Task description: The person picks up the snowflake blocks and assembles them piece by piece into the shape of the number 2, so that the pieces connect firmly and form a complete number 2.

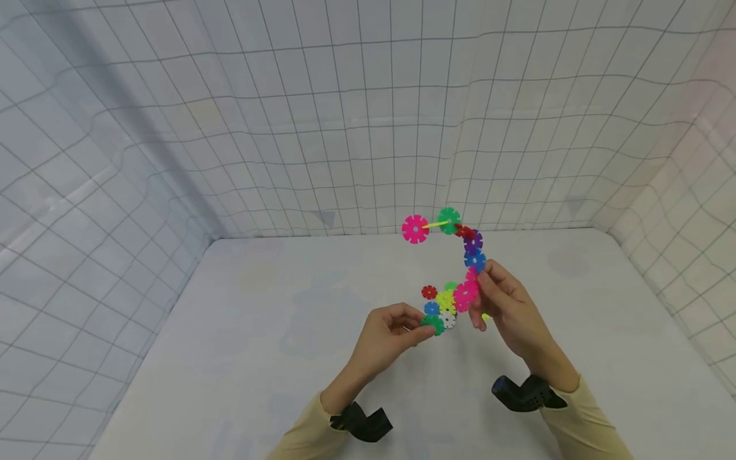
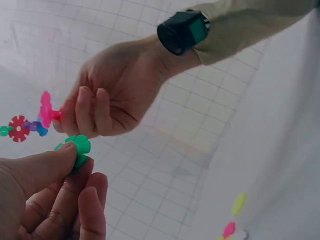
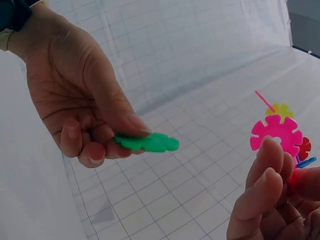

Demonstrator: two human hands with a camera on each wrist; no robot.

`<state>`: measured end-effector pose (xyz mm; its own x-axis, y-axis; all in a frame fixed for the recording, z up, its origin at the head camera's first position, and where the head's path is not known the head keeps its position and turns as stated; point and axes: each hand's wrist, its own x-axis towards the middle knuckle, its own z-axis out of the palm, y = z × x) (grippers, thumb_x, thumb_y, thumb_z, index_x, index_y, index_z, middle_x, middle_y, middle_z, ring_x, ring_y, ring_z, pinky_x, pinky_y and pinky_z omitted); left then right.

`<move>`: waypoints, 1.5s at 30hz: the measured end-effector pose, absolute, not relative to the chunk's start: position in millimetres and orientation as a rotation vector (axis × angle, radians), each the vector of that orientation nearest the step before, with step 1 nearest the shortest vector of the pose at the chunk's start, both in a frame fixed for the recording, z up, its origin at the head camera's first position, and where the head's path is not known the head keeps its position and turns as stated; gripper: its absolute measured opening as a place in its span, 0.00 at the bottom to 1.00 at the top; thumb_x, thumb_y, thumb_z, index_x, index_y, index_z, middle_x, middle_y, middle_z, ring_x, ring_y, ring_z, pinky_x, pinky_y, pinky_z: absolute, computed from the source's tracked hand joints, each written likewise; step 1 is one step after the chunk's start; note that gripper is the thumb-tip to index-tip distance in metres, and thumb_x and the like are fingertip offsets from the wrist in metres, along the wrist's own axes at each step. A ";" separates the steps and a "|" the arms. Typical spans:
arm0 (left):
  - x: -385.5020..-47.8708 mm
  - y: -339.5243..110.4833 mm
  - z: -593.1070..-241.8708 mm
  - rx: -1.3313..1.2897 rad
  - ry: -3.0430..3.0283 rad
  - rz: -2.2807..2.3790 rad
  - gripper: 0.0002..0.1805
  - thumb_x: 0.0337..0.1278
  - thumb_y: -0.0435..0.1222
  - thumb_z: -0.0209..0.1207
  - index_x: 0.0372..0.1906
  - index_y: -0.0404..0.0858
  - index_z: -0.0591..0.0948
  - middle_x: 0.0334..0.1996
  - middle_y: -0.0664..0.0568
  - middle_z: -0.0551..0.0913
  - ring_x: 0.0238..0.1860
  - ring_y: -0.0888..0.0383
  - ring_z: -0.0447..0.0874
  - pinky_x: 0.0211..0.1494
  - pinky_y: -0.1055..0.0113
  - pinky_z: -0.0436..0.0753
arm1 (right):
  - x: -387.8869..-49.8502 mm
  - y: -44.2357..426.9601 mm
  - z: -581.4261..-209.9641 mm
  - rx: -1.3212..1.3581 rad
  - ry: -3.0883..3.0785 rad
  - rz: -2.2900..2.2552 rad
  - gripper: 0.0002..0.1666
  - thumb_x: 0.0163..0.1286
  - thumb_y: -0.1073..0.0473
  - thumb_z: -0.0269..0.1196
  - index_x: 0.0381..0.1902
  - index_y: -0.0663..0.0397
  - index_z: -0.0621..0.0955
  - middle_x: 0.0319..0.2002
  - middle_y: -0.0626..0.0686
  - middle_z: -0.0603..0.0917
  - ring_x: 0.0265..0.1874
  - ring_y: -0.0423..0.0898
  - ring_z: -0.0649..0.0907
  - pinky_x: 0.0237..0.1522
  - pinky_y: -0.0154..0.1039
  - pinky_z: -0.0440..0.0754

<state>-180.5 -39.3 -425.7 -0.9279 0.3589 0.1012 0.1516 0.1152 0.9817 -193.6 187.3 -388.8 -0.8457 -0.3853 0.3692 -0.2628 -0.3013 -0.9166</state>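
Note:
Between the thumb and fingers of the left hand [image 1: 382, 335] is a green notched disc [image 1: 434, 324]; the left wrist view shows green parts [image 2: 80, 145] pressed together there. The right hand [image 1: 512, 310] pinches a pink part of a curved chain of linked discs [image 1: 475, 260], held up to the right of the green disc. Pink, blue, purple, red, green and yellow pieces form this chain, ending in a pink disc [image 1: 415, 229] at the upper left. In the right wrist view a gap separates the green disc [image 3: 155, 142] from the chain's pink disc [image 3: 276, 135].
Small loose discs lie on the white table [image 1: 241, 332] behind the hands, among them red [image 1: 429, 292], blue [image 1: 432, 308], yellow [image 1: 445, 300] and white [image 1: 447, 319]. A yellow piece [image 1: 485, 316] shows beside the right fingers. Gridded white sheeting [image 1: 368, 128] surrounds the table's back and sides.

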 end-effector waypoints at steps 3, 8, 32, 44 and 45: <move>-173.0 -41.0 -415.7 0.506 2.124 1.936 0.09 0.53 0.37 0.67 0.36 0.36 0.83 0.30 0.51 0.86 0.28 0.56 0.84 0.36 0.54 0.83 | -192.1 188.7 -387.9 -0.838 1.683 -2.352 0.16 0.79 0.64 0.37 0.55 0.56 0.70 0.30 0.51 0.77 0.19 0.42 0.78 0.23 0.31 0.78; -163.1 -42.8 -405.9 0.534 2.075 1.939 0.09 0.53 0.36 0.67 0.37 0.35 0.84 0.29 0.50 0.86 0.28 0.52 0.85 0.35 0.54 0.83 | -190.5 189.7 -387.2 -0.834 1.527 -2.370 0.22 0.79 0.64 0.36 0.65 0.55 0.67 0.33 0.51 0.79 0.21 0.40 0.79 0.24 0.30 0.79; -147.5 -52.8 -385.6 0.627 2.110 1.946 0.08 0.53 0.36 0.67 0.35 0.35 0.84 0.27 0.49 0.85 0.26 0.55 0.83 0.29 0.64 0.81 | -183.3 186.0 -386.2 -1.011 1.222 -2.309 0.22 0.79 0.65 0.31 0.58 0.57 0.70 0.33 0.48 0.80 0.24 0.39 0.80 0.27 0.28 0.78; -147.1 -51.0 -387.2 0.648 2.135 1.981 0.07 0.54 0.35 0.66 0.33 0.35 0.83 0.26 0.49 0.85 0.25 0.55 0.84 0.29 0.59 0.82 | -182.8 184.8 -388.1 -0.921 1.328 -2.284 0.24 0.79 0.65 0.33 0.65 0.55 0.68 0.36 0.50 0.82 0.23 0.38 0.80 0.26 0.28 0.78; -147.1 -50.7 -387.5 0.644 2.136 1.980 0.07 0.54 0.35 0.66 0.33 0.35 0.83 0.26 0.49 0.85 0.25 0.55 0.84 0.29 0.59 0.82 | -182.6 184.3 -388.2 -0.913 1.344 -2.280 0.24 0.79 0.65 0.33 0.65 0.55 0.68 0.37 0.50 0.82 0.23 0.38 0.80 0.26 0.28 0.78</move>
<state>-147.1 -50.7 -387.5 -0.8946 0.4124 0.1718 0.2024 0.0314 0.9788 -182.6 184.3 -388.2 -0.7357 -0.5768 0.3551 -0.0315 -0.4947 -0.8685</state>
